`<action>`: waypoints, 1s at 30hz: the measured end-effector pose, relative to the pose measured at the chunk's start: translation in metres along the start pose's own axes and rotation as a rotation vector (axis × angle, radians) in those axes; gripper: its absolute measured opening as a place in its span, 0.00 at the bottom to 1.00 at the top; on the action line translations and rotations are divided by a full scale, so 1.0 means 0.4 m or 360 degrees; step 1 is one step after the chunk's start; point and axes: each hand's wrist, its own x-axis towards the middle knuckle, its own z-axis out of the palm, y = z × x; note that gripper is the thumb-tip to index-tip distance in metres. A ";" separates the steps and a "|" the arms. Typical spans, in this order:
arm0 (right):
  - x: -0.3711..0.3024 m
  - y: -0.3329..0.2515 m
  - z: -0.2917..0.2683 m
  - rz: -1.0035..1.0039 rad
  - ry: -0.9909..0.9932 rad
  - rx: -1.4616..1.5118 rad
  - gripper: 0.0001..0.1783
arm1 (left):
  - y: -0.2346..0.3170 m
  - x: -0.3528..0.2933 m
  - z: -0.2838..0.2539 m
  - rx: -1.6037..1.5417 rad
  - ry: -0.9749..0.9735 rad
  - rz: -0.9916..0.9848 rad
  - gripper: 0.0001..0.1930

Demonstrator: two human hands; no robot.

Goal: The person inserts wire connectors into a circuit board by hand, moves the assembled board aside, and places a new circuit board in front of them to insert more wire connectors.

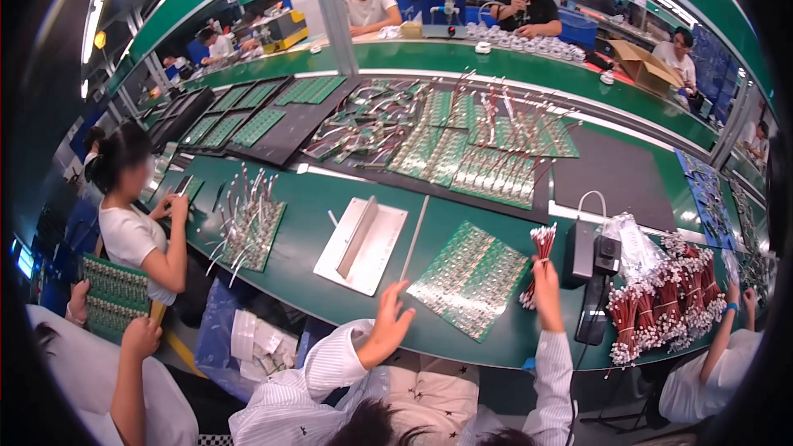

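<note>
The right hand point(545, 281) pinches a bunch of red wires point(538, 252) above the green board point(469, 278), the left hand point(388, 322) spread open.

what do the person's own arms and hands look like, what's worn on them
Both arms wear long white sleeves with thin pale stripes, the cuffs ending at the wrists. The left hand and right hand are bare: no gloves, and no rings or watch can be made out. The fingers are uncovered.

An open brown cardboard box point(643, 66) was seen on the far green bench at upper right, clear plastic bags point(634, 244) beside red wire bundles, a small blue-lit screen point(25, 262) at the left edge.
</note>
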 end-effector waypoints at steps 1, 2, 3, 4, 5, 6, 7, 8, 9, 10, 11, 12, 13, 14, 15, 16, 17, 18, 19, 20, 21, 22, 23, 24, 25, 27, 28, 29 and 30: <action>0.015 -0.008 -0.002 0.0047 -0.0030 -0.0029 0.17 | -0.001 -0.023 0.008 -0.0341 0.0008 -0.0127 0.26; 0.032 -0.012 0.002 0.0082 -0.0070 -0.0056 0.17 | 0.006 -0.038 0.013 -0.0443 -0.0059 -0.0252 0.28; 0.046 0.002 0.010 0.0079 -0.0073 -0.0055 0.17 | 0.003 -0.047 0.023 -0.0578 -0.0067 -0.0328 0.29; 0.052 0.016 0.017 0.0076 -0.0085 -0.0058 0.17 | 0.001 -0.052 0.035 -0.0715 -0.0081 -0.0400 0.29; 0.057 0.027 0.028 0.0030 -0.0108 -0.0023 0.17 | 0.002 -0.048 0.043 -0.0718 -0.0062 -0.0398 0.29; 0.058 0.034 0.034 -0.0018 -0.0125 0.0012 0.17 | 0.005 -0.041 0.050 -0.0757 -0.0051 -0.0378 0.29; 0.054 0.038 0.038 -0.0038 -0.0097 -0.0071 0.17 | 0.009 -0.034 0.056 -0.0796 -0.0044 -0.0356 0.30; 0.048 0.030 0.034 -0.0045 -0.0098 -0.0073 0.17 | 0.007 -0.026 0.059 -0.0800 -0.0043 -0.0349 0.30; 0.040 0.018 0.024 0.0027 -0.0184 -0.0094 0.16 | 0.000 -0.014 0.062 -0.0757 -0.0048 -0.0285 0.29; 0.034 0.013 0.015 0.0100 -0.0269 -0.0115 0.16 | -0.007 -0.001 0.065 -0.0714 -0.0054 -0.0220 0.28; 0.027 0.021 0.006 0.0009 -0.0232 -0.0173 0.16 | -0.014 0.012 0.065 -0.0717 -0.0064 -0.0213 0.28; 0.015 0.027 -0.005 0.0005 -0.0220 -0.0176 0.16 | -0.021 0.028 0.066 -0.0656 -0.0059 -0.0218 0.27; 0.001 0.028 -0.017 0.0030 -0.0195 -0.0213 0.15 | -0.030 0.046 0.068 -0.0596 -0.0056 -0.0224 0.26; -0.011 0.023 -0.026 0.0055 -0.0171 -0.0249 0.15 | -0.040 0.066 0.068 -0.0599 -0.0065 -0.0217 0.26; -0.027 0.003 -0.026 0.0002 -0.0118 -0.0284 0.15 | -0.052 0.087 0.069 -0.0526 -0.0032 -0.0172 0.26; -0.039 -0.004 -0.027 -0.0001 -0.0115 -0.0286 0.15 | -0.065 0.109 0.071 -0.0455 0.0002 -0.0128 0.25; -0.050 -0.010 -0.031 0.0016 -0.0125 -0.0299 0.15 | -0.078 0.134 0.077 -0.0495 0.0044 -0.0131 0.25; -0.060 -0.016 -0.037 0.0037 -0.0132 -0.0312 0.15 | -0.071 0.155 0.081 -0.0501 0.0035 -0.0129 0.25; -0.070 -0.030 -0.038 0.0046 -0.0120 -0.0352 0.15 | -0.062 0.178 0.083 -0.0494 0.0008 -0.0155 0.24; -0.075 -0.031 -0.039 0.0047 -0.0107 -0.0360 0.15 | -0.051 0.200 0.088 -0.0486 -0.0025 -0.0178 0.24; -0.081 -0.029 -0.039 -0.0004 -0.0048 -0.0407 0.15 | -0.039 0.218 0.095 -0.0529 -0.0026 -0.0233 0.24; -0.085 -0.026 -0.039 -0.0056 0.0007 -0.0454 0.16 | -0.026 0.233 0.099 -0.0535 -0.0035 -0.0232 0.24; -0.087 -0.024 -0.036 -0.0074 0.0028 -0.0518 0.16 | -0.010 0.247 0.099 -0.0516 -0.0105 -0.0268 0.24; -0.089 -0.029 -0.034 -0.0076 0.0033 -0.0521 0.16 | -0.001 0.254 0.102 -0.0495 -0.0174 -0.0305 0.24; -0.094 -0.041 -0.031 -0.0055 0.0013 -0.0578 0.16 | -0.019 0.268 0.114 -0.0434 -0.0123 -0.0246 0.24; -0.100 -0.062 -0.022 -0.0023 -0.0026 -0.0672 0.16 | -0.055 0.302 0.128 -0.0363 -0.0093 -0.0206 0.24; -0.099 -0.062 -0.018 -0.0031 -0.0023 -0.0671 0.16 | -0.070 0.316 0.131 -0.0290 -0.0060 -0.0171 0.24; -0.101 -0.058 -0.017 -0.0062 -0.0016 -0.0781 0.15 | -0.069 0.323 0.134 -0.0291 -0.0066 -0.0164 0.24; -0.101 -0.062 -0.013 -0.0094 -0.0010 -0.0890 0.14 | -0.068 0.331 0.136 -0.0318 -0.0085 -0.0189 0.24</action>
